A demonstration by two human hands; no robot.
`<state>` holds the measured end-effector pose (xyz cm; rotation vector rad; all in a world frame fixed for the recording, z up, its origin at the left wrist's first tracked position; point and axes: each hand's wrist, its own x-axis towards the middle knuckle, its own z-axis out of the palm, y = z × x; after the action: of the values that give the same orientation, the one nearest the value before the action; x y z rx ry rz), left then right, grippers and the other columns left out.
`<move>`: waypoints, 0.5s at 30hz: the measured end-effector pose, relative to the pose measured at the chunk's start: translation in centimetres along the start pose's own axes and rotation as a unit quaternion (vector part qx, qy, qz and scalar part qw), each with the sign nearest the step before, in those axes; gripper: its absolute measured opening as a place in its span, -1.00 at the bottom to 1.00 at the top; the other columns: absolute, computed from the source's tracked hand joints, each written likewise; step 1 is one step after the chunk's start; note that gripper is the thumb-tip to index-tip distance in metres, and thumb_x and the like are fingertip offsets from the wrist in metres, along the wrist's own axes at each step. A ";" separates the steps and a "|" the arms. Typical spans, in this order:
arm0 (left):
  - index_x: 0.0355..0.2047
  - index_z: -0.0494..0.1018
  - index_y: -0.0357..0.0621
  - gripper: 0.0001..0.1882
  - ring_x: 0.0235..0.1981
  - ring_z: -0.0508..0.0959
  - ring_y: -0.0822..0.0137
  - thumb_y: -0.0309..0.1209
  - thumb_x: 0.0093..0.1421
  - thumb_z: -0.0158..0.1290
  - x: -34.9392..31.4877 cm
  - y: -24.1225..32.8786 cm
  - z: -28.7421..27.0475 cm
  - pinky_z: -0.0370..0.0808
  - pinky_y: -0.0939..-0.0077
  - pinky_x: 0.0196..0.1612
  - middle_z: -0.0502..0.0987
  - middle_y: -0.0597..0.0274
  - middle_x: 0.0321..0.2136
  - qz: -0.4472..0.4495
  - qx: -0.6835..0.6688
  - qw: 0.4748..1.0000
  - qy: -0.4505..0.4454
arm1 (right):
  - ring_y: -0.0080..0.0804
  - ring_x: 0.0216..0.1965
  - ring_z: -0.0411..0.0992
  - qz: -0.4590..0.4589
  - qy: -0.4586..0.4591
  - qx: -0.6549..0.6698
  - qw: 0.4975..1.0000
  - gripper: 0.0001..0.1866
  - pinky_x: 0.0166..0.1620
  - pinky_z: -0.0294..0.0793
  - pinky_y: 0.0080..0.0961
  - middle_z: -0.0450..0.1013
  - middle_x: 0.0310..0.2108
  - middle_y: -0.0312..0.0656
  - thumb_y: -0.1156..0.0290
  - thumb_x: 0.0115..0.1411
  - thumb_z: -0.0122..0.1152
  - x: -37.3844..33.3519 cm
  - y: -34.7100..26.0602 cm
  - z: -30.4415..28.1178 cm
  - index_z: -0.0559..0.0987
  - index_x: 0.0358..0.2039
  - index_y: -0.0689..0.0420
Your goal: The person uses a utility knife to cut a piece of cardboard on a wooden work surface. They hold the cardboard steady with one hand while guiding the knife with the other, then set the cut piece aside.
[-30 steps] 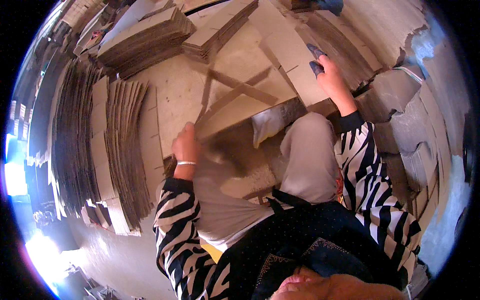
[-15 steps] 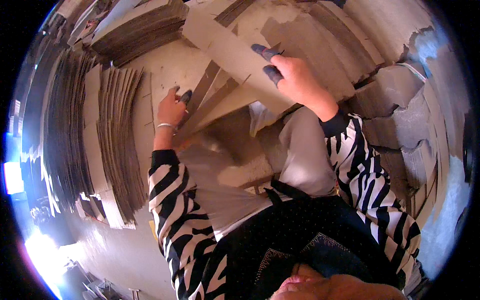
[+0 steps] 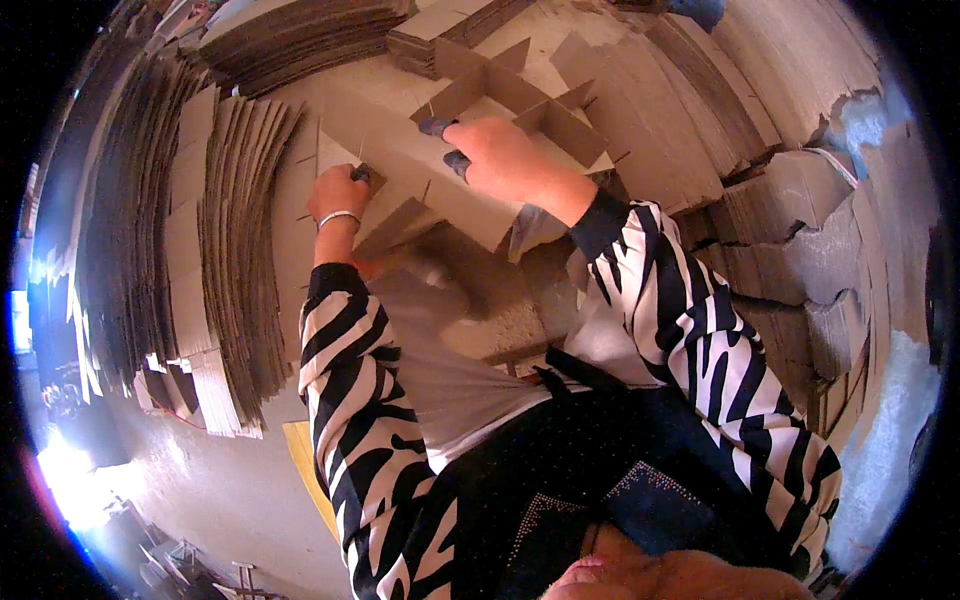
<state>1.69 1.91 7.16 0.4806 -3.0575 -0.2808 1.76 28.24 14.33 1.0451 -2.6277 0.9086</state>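
Both hands clasp a slotted cardboard divider grid (image 3: 500, 130) held over the lap: right hand (image 3: 500, 155) curled over its upper strip, left hand (image 3: 340, 192) pinching its left end. Flat cardboard stacks (image 3: 215, 250) stand just left.

Zebra-striped sleeves (image 3: 690, 310), brown cardboard divider (image 3: 500, 95)

Cardboard stacks (image 3: 215, 250) fill the left side, sheets on edge; more stacks (image 3: 300, 35) along the top. Torn cardboard pile (image 3: 800, 240) at right. Grey floor (image 3: 230, 500) at lower left. Strong glare (image 3: 70, 470) at the lower-left rim.
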 end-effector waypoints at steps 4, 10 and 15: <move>-0.31 0.58 -0.01 -0.78 -0.19 0.56 0.02 -0.28 0.05 0.05 0.5 1.2 -0.1 0.49 0.13 -0.17 0.59 0.09 -0.28 0.001 0.014 1.000 -0.009 | 0.13 -0.34 0.47 0.018 -0.031 -0.018 0.999 -0.84 -0.31 0.42 0.03 0.48 -0.48 0.09 0.48 0.01 0.10 0.2 0.3 -1.8 0.51 -0.35 0.21; -0.33 0.57 -0.07 -0.75 -0.20 0.57 0.04 -0.24 0.02 0.08 -2.7 1.2 -1.4 0.50 0.13 -0.18 0.59 0.06 -0.32 0.102 0.050 0.957 0.266 | 0.12 -0.34 0.45 -0.016 -0.080 -0.087 0.993 -0.73 -0.29 0.41 -0.01 0.48 -0.45 0.09 0.49 -0.01 0.12 3.0 -2.2 -0.6 0.54 -0.24 0.21; -0.25 0.58 -0.03 -0.71 -0.19 0.57 0.04 -0.25 0.02 0.08 -4.9 2.1 -2.7 0.50 0.14 -0.16 0.60 0.08 -0.34 0.152 -0.022 0.983 -0.104 | 0.11 -0.37 0.46 -0.030 -0.099 -0.090 0.991 -0.77 -0.32 0.40 0.02 0.48 -0.48 0.08 0.50 -0.02 0.12 3.4 -2.2 -0.9 0.52 -0.29 0.21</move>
<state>5.93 4.87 10.20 -0.0234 -3.2536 -0.4089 0.67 25.61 17.30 1.2150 -2.7566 0.5696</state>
